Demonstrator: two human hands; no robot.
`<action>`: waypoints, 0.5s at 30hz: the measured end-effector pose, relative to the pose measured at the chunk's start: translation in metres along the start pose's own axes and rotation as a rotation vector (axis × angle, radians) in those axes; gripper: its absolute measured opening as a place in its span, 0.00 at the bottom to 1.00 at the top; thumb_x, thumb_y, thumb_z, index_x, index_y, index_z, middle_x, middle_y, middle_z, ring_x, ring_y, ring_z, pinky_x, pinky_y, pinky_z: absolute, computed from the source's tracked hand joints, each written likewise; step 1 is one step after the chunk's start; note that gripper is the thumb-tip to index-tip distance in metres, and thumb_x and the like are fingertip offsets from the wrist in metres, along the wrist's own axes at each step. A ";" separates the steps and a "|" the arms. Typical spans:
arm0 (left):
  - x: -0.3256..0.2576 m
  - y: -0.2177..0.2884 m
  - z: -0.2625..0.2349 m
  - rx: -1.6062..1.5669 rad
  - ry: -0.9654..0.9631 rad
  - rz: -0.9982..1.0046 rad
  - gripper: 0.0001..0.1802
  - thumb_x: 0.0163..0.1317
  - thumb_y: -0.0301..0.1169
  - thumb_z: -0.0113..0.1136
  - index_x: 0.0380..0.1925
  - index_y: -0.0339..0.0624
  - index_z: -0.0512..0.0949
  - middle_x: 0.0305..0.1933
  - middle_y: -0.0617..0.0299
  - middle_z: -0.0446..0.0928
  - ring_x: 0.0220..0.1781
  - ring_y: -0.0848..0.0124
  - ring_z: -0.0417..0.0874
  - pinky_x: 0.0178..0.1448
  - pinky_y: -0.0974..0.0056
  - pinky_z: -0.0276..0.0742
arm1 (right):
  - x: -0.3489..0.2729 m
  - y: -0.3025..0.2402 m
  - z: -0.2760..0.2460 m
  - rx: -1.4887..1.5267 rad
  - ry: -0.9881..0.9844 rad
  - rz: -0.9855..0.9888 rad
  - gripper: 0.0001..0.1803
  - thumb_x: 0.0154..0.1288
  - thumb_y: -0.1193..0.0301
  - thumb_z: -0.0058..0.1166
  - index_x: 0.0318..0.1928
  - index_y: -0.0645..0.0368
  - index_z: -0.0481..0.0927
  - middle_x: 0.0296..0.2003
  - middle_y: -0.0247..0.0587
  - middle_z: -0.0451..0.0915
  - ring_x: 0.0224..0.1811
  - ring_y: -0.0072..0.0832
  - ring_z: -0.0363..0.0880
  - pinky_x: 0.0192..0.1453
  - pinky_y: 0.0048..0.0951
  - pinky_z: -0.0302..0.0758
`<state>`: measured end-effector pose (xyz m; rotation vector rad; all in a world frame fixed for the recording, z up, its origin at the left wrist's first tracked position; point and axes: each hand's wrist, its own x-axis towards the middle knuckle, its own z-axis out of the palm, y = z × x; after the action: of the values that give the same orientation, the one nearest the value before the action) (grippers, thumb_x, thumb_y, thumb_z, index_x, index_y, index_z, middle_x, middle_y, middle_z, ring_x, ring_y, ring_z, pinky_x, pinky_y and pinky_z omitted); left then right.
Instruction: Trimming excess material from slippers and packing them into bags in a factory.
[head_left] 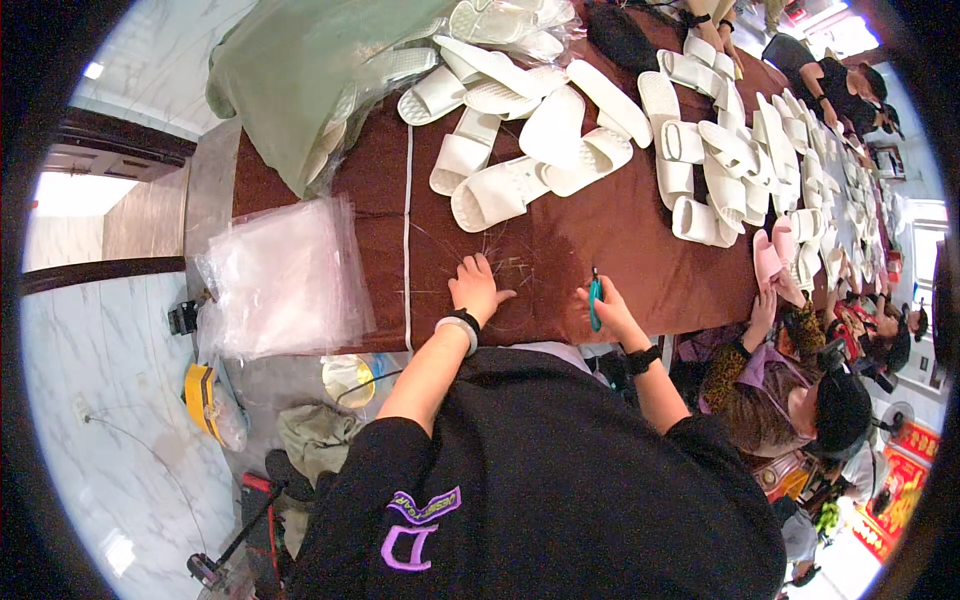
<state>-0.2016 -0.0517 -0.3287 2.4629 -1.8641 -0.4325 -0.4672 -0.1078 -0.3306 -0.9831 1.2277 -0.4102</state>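
Observation:
My left hand (477,288) rests palm down on the brown cloth-covered table (560,225), fingers stretched forward and thumb out to the side, with nothing in it. Thin, pale thread-like scraps (515,266) lie just beyond its fingertips. To the right, my right hand (618,312) grips small teal-handled snips (596,302), their dark tip pointing away from me. White slide slippers (494,195) lie in a loose pile ahead of both hands, touching neither.
A stack of clear plastic bags (285,275) lies at the table's left edge, beside a white line (408,230). Greenish sheeting (300,90) covers the far left corner. More white slippers (725,165) spread rightward. A co-worker close on my right holds pink slippers (773,250).

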 end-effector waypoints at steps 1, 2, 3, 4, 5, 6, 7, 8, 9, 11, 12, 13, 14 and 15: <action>0.004 -0.010 0.008 -0.076 -0.009 0.036 0.39 0.47 0.52 0.65 0.48 0.33 0.65 0.46 0.47 0.68 0.44 0.52 0.77 0.42 0.53 0.76 | 0.001 -0.001 0.000 -0.062 -0.011 -0.005 0.19 0.63 0.66 0.57 0.48 0.59 0.64 0.34 0.38 0.76 0.36 0.26 0.79 0.34 0.29 0.77; 0.008 -0.016 0.007 -0.150 -0.022 0.081 0.33 0.50 0.47 0.65 0.47 0.34 0.65 0.45 0.48 0.68 0.43 0.53 0.77 0.41 0.55 0.77 | 0.003 0.000 -0.001 -0.119 -0.015 -0.008 0.16 0.65 0.67 0.54 0.47 0.57 0.65 0.35 0.38 0.77 0.35 0.26 0.79 0.35 0.28 0.77; 0.006 -0.023 0.005 -0.194 -0.051 0.144 0.17 0.57 0.32 0.57 0.42 0.35 0.67 0.42 0.47 0.69 0.42 0.52 0.77 0.41 0.55 0.78 | 0.002 0.001 -0.002 -0.115 -0.013 -0.008 0.16 0.65 0.67 0.54 0.47 0.57 0.65 0.35 0.38 0.77 0.35 0.26 0.79 0.35 0.28 0.77; 0.005 -0.033 0.007 -0.206 -0.047 0.182 0.10 0.57 0.25 0.51 0.38 0.35 0.67 0.39 0.47 0.70 0.41 0.52 0.78 0.42 0.53 0.78 | 0.001 0.001 -0.002 -0.057 -0.011 -0.006 0.15 0.65 0.68 0.54 0.47 0.58 0.65 0.35 0.38 0.77 0.36 0.26 0.79 0.36 0.28 0.77; 0.002 -0.040 0.008 -0.176 -0.101 0.186 0.09 0.56 0.23 0.49 0.37 0.35 0.67 0.39 0.46 0.70 0.40 0.52 0.78 0.42 0.53 0.78 | -0.001 -0.001 0.001 0.001 -0.009 -0.003 0.15 0.65 0.68 0.54 0.46 0.59 0.65 0.35 0.38 0.77 0.36 0.25 0.79 0.36 0.28 0.77; 0.000 -0.048 0.010 -0.145 -0.154 0.190 0.08 0.55 0.21 0.47 0.37 0.35 0.68 0.38 0.45 0.71 0.39 0.51 0.79 0.42 0.52 0.78 | 0.002 0.005 0.002 0.002 -0.014 -0.007 0.15 0.65 0.68 0.54 0.46 0.59 0.65 0.35 0.38 0.77 0.36 0.25 0.79 0.36 0.28 0.77; 0.002 -0.048 0.011 -0.148 -0.149 0.202 0.08 0.55 0.21 0.47 0.37 0.35 0.68 0.38 0.45 0.71 0.39 0.51 0.79 0.42 0.52 0.78 | 0.008 0.021 -0.010 -0.053 0.002 -0.056 0.18 0.63 0.65 0.56 0.47 0.59 0.65 0.33 0.37 0.75 0.35 0.27 0.80 0.36 0.29 0.77; 0.001 -0.056 0.014 -0.155 -0.146 0.217 0.08 0.55 0.21 0.48 0.36 0.34 0.68 0.39 0.44 0.72 0.39 0.50 0.79 0.43 0.52 0.77 | 0.011 0.020 -0.007 -0.110 -0.004 -0.106 0.22 0.61 0.62 0.58 0.47 0.60 0.65 0.31 0.36 0.74 0.33 0.29 0.80 0.35 0.30 0.77; 0.000 -0.066 0.015 -0.163 -0.144 0.231 0.08 0.55 0.22 0.48 0.36 0.34 0.68 0.39 0.43 0.72 0.39 0.49 0.79 0.43 0.51 0.77 | 0.011 0.019 -0.007 -0.115 -0.016 -0.112 0.22 0.61 0.62 0.58 0.47 0.60 0.65 0.31 0.36 0.74 0.33 0.29 0.80 0.35 0.30 0.77; -0.013 -0.095 0.012 -0.307 -0.105 0.109 0.07 0.55 0.22 0.48 0.35 0.32 0.69 0.39 0.40 0.73 0.41 0.43 0.76 0.45 0.47 0.73 | 0.001 -0.001 0.009 -0.075 -0.033 -0.076 0.21 0.62 0.63 0.58 0.46 0.60 0.65 0.32 0.37 0.75 0.35 0.28 0.81 0.36 0.30 0.77; -0.022 -0.113 0.012 -0.385 -0.024 0.057 0.07 0.55 0.23 0.49 0.33 0.32 0.70 0.38 0.40 0.73 0.42 0.42 0.76 0.45 0.46 0.72 | 0.000 -0.011 0.015 -0.084 -0.058 -0.079 0.21 0.62 0.63 0.58 0.46 0.60 0.65 0.32 0.37 0.75 0.35 0.28 0.81 0.36 0.30 0.77; -0.023 -0.120 -0.001 -0.521 -0.062 -0.057 0.06 0.57 0.26 0.50 0.32 0.32 0.71 0.37 0.39 0.74 0.44 0.42 0.75 0.45 0.46 0.70 | -0.002 -0.013 0.013 -0.067 -0.038 -0.035 0.20 0.62 0.63 0.58 0.45 0.60 0.65 0.32 0.37 0.75 0.35 0.28 0.81 0.36 0.30 0.77; -0.034 -0.135 -0.009 -0.586 0.043 -0.134 0.08 0.59 0.29 0.52 0.32 0.34 0.72 0.36 0.40 0.75 0.43 0.43 0.76 0.46 0.48 0.71 | -0.004 -0.016 0.015 -0.050 -0.029 0.010 0.19 0.62 0.63 0.58 0.45 0.60 0.65 0.32 0.37 0.75 0.35 0.28 0.80 0.37 0.30 0.77; -0.046 -0.154 -0.024 -0.673 0.094 -0.136 0.10 0.58 0.31 0.54 0.35 0.35 0.73 0.37 0.41 0.76 0.44 0.44 0.76 0.46 0.51 0.72 | -0.008 -0.026 0.022 -0.083 -0.016 -0.024 0.18 0.62 0.62 0.58 0.43 0.59 0.66 0.31 0.36 0.75 0.34 0.26 0.80 0.36 0.27 0.76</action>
<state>-0.0626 0.0323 -0.3245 2.0953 -1.2358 -0.7788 -0.4437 -0.1072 -0.3047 -1.0711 1.2279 -0.3717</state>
